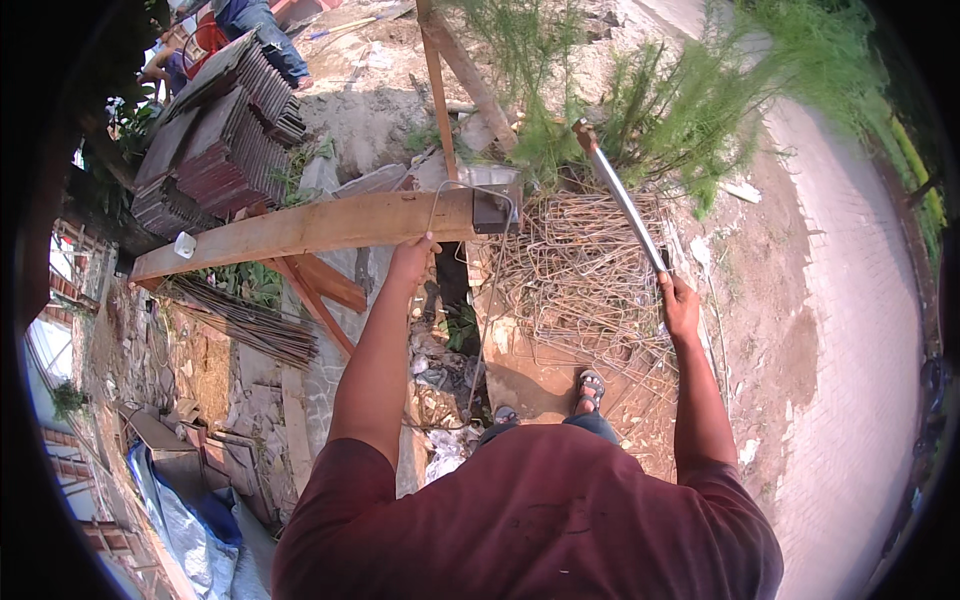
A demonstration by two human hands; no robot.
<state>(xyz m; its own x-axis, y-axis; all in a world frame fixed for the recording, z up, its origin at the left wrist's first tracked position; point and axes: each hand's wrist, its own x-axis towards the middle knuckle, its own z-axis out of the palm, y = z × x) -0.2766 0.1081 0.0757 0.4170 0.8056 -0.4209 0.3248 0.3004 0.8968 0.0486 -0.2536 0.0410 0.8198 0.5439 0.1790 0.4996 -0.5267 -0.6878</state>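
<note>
My left hand (412, 262) is closed at the near edge of a raised wooden beam (320, 225), its fingers round the end of a thin steel rod (484, 335). The rod bends over the dark block (496, 209) at the beam's right end, then runs down toward my feet. To the right, my right hand (680, 305) grips the lower end of a long silver metal bar tool (625, 205). Its far end carries a short rusty head, raised and apart from the beam; the tool's exact kind is unclear.
A heap of bent steel rods (580, 270) lies right of the beam. Stacked roof tiles (225, 150) stand far left, with a person in jeans (265, 35) behind. Wooden legs (315, 295) brace the beam. Green feathery plants (650, 110) grow ahead; a paved road (860, 300) runs right.
</note>
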